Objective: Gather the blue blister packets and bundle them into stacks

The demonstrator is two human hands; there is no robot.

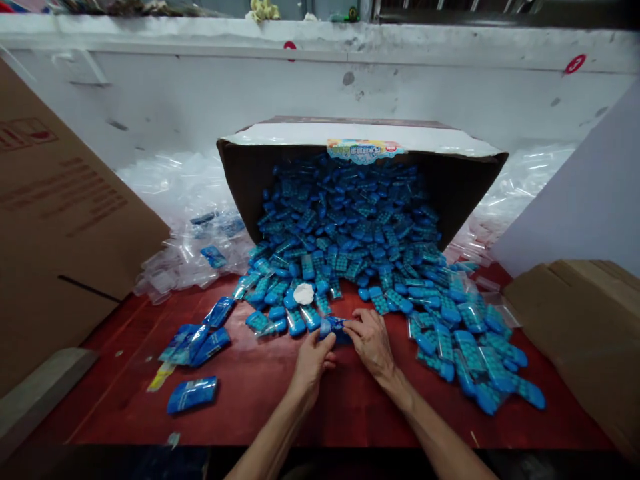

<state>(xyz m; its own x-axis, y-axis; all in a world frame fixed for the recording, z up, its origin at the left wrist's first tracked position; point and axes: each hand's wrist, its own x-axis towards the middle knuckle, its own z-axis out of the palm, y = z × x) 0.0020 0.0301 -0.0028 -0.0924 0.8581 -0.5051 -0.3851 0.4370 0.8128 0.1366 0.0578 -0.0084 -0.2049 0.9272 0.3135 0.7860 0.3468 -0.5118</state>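
Between my two hands, just in front of the pile, is a small blue printed packet. My left hand pinches its left side between thumb and fingers. At its right end, my right hand grips it with bent fingertips that partly cover it. Many blue blister-like packs with teal dots spill from a tipped cardboard box behind my hands. A round white lump lies on the packs just beyond my left hand. More blue printed packets lie on the red table at the left.
A large cardboard box stands at the left, a smaller brown carton at the right. Heaps of clear plastic sleeves lie beside the tipped box. Loose packs spread over the red tabletop to the right. A white wall runs behind.
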